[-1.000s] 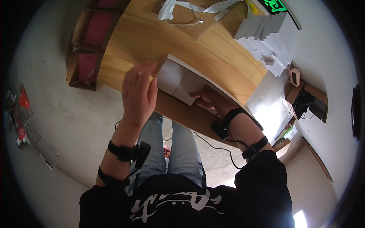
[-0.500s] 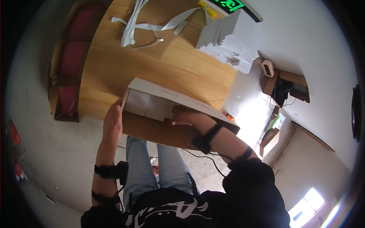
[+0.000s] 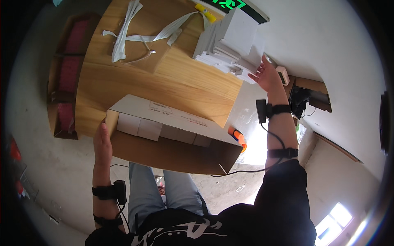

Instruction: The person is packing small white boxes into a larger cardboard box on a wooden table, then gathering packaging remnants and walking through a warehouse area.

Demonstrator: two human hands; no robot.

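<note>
A long, open cardboard box (image 3: 172,153), white outside and brown inside, lies tilted at the table's near edge. White box-like pieces (image 3: 148,129) stand in a row along its far inner wall. My left hand (image 3: 103,141) grips the box's left end, its thumb against the outside and the other fingers partly hidden. Up at the far right, my right hand (image 3: 266,76) is empty with fingers spread, next to a tall stack of white flat cartons (image 3: 238,33). Whether its fingertips touch the stack I cannot tell.
White strapping (image 3: 162,36) and a brown cardboard sheet (image 3: 141,51) lie on the wooden table (image 3: 164,84). A yellow object (image 3: 205,13) sits behind the stack. Cartons with pink contents (image 3: 67,74) line the left side. An orange-handled tool (image 3: 239,139) is right of the box.
My right hand has come out of the box and moved up and right to the white stack, opening its fingers. More white pieces show inside the box, which my left hand still holds.
</note>
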